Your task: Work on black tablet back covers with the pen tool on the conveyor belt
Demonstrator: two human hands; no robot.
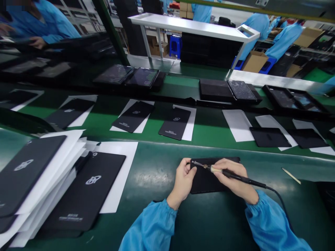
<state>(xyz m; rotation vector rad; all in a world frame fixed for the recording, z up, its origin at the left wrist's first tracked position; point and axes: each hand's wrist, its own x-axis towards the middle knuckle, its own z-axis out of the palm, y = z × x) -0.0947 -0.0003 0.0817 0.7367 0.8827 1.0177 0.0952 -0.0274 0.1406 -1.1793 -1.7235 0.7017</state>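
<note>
A small black tablet (206, 179) lies flat on the green bench right in front of me. My left hand (183, 181) grips its left edge, fingers curled around it. My right hand (234, 179) is closed on a soldering iron (227, 173), held like a pen. The iron's metal tip points left and touches the tablet's top left corner, close to my left thumb. A black cable runs from the iron's handle to the right over my blue sleeve.
A stack of black tablet back covers (83, 191) on white sheets sits at my left. A thin light stick (291, 175) lies at the right. More covers (175, 122) and tablets (242, 90) lie on the green conveyor belt beyond. People in blue coats work at the far side.
</note>
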